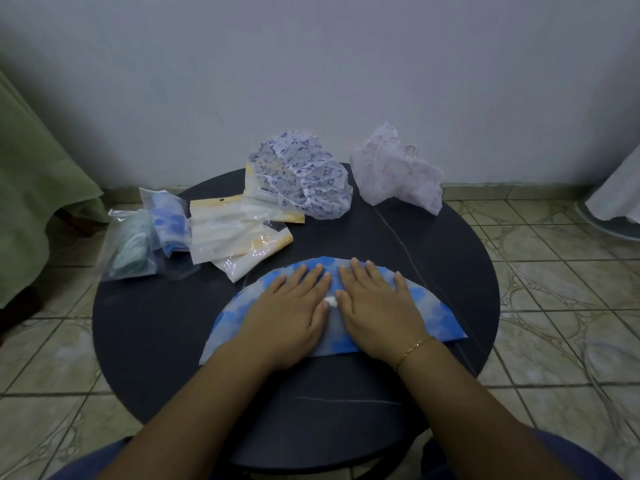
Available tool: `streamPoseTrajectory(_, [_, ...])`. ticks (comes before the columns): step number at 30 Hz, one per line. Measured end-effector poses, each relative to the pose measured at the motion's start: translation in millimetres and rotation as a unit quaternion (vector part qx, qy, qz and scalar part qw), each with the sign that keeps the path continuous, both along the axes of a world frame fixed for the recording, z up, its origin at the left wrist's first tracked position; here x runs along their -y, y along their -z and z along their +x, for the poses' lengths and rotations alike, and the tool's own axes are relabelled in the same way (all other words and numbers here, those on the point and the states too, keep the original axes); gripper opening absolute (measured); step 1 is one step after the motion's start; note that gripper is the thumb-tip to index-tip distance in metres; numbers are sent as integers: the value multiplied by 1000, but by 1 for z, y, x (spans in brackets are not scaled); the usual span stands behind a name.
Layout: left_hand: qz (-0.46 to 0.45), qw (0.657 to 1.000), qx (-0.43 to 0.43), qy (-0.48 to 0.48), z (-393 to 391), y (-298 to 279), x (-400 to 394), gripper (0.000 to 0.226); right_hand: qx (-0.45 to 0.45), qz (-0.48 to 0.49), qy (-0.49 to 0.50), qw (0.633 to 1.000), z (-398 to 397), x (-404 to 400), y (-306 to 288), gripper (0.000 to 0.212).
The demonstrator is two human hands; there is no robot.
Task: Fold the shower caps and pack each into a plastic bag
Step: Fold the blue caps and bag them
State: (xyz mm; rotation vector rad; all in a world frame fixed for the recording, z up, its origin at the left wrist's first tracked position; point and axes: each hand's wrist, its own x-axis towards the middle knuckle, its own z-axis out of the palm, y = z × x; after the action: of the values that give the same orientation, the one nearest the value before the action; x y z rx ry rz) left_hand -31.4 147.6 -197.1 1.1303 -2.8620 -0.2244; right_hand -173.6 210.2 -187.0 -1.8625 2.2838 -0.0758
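A blue-and-white shower cap (429, 306) lies folded into a half circle on the round dark table (156, 306). My left hand (287, 313) and my right hand (377, 313) press flat on its middle, side by side, fingers straight. A white cap with blue print (311, 178) sits puffed up at the back centre. Further right, a pale pink-print cap (391, 171) is crumpled at the table's back edge. Empty plastic bags (235, 233) with yellow print lie at the back left. Two packed bags (149, 237), one with a blue cap and one with a green cap, overhang the left edge.
A green cloth (31, 188) drapes over something at the left. Tiled floor (554, 306) surrounds the table, and a grey wall (311, 81) stands close behind it. A white cloth over a round base (616, 202) shows at the right edge.
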Motion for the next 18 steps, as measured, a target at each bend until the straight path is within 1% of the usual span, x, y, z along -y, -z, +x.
streamPoseTrajectory(6, [17,1000,-4,-23,5,2,1,91,12,9,-17,1000,-9,-2,0,54])
streamPoseTrajectory(13, [49,998,-4,-46,30,-2,1,85,36,19,-16,999,-23,-3,0,59])
streamPoseTrajectory(16, [57,997,-3,-58,44,-3,-1,80,1,22,-11,1000,-29,-3,-1,64])
streamPoseTrajectory(18, [49,996,-23,-65,55,-3,-3,88,-50,20,2,999,-31,-3,-2,71])
